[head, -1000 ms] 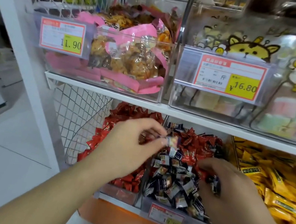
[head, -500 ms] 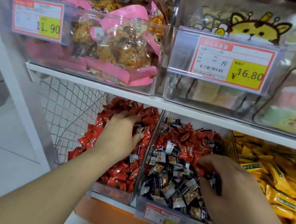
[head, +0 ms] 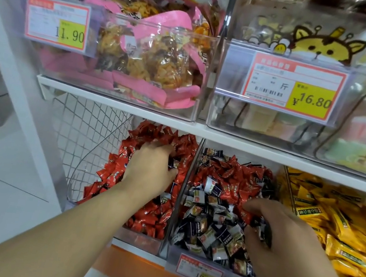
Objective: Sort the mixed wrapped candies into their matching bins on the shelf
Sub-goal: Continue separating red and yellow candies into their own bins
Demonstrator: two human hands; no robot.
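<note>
Finding one: my left hand now lies palm down on the heap of red foil-wrapped candies in the clear plastic left bin on the lower shelf. A second ago it was raised over the divider, pinching a small dark-and-white wrapped piece; half a second ago it was already descending into this bin. Its fingers are bent into the pile with a dark-and-white wrapped candy at the fingertips, but I cannot tell whether they grip it or have let it go.

Finding two: my right hand has stayed in the clear plastic middle bin, fingers curled and dug into the mixed red and dark-and-white wrappers. A few pieces sit against the fingers; whether any is actually pinched is not visible.

Assessment: a dark piece appears to have gone into the red bin, which I would judge a mismatch unless the hand is retrieving strays there. Several dark-and-white pieces show among the red ones near the divider. The middle bin remains heavily mixed, red toward the back, dark at the front, so sorting is far from complete.

The bin of yellow wrapped candies on the right is untouched by either hand.
</note>
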